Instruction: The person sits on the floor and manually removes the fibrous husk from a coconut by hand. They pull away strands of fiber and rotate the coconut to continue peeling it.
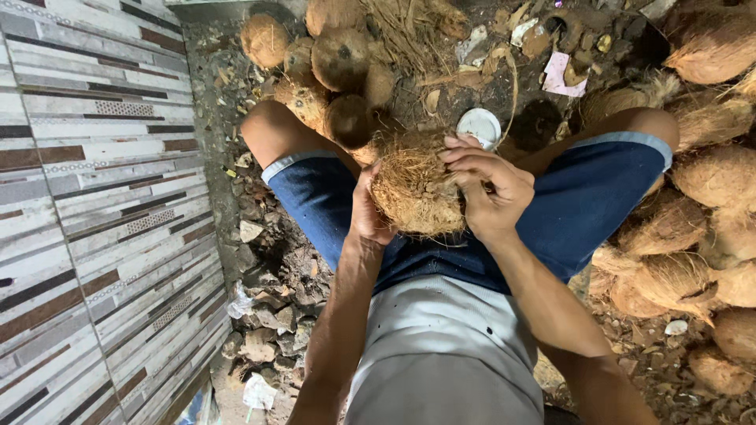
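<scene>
At the centre of the frame I see a fibrous coconut [415,189] held between the knees, over the lap, which steadies it for both hands. My left hand [367,208] cups its left side, fingers wrapped against the husk; my right hand [488,189] lies over its upper right, fingers curled and clamped into the fibre. Just above sit husked brown coconuts [340,59] in a cluster, and unhusked ones [693,228] pile along the right edge. A small white round lid [479,126] lies on the littered ground; I cannot tell whether it holds anything. A tiled wall [94,197] fills the left.
</scene>
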